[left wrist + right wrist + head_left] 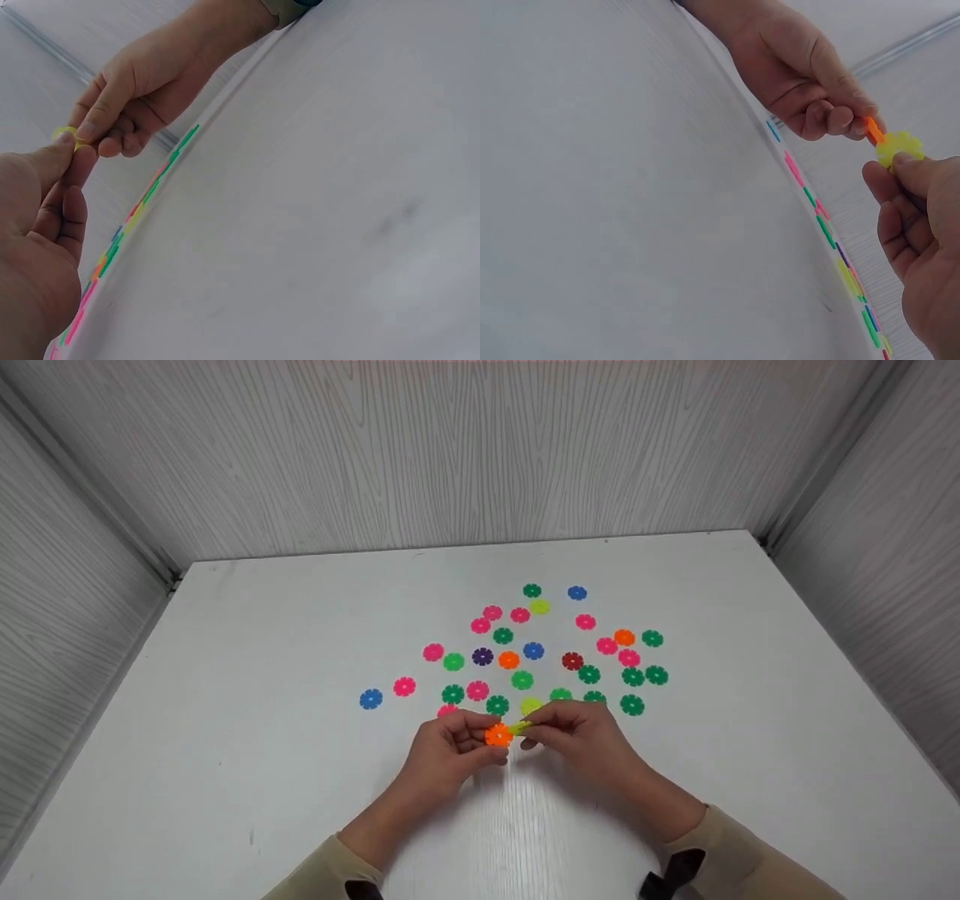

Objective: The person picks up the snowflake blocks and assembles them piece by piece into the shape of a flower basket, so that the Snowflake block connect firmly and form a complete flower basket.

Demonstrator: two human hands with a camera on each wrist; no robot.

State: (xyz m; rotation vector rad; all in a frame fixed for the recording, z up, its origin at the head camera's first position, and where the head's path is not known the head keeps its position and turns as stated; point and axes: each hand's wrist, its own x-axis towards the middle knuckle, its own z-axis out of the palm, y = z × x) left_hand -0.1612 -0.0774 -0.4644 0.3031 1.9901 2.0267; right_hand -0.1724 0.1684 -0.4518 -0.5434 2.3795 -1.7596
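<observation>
My left hand (448,754) pinches an orange notched plastic disc (499,735) by its edge, its face turned up toward the head camera. From the other side, my right hand (581,735) pinches a yellow notched disc (900,148) between thumb and forefinger. The two discs meet edge to edge at roughly a right angle, as the right wrist view shows; how deep the notches sit in each other cannot be told. Both hands are held above the table, just in front of the scattered discs. In the left wrist view fingers mostly cover the yellow disc (64,133).
Several loose notched discs lie flat on the white table (225,675) beyond the hands, among them a blue disc (371,699), a purple disc (482,656) and a dark red disc (572,661). A pale wood-grain panel (465,450) rises behind the table, with side panels left and right.
</observation>
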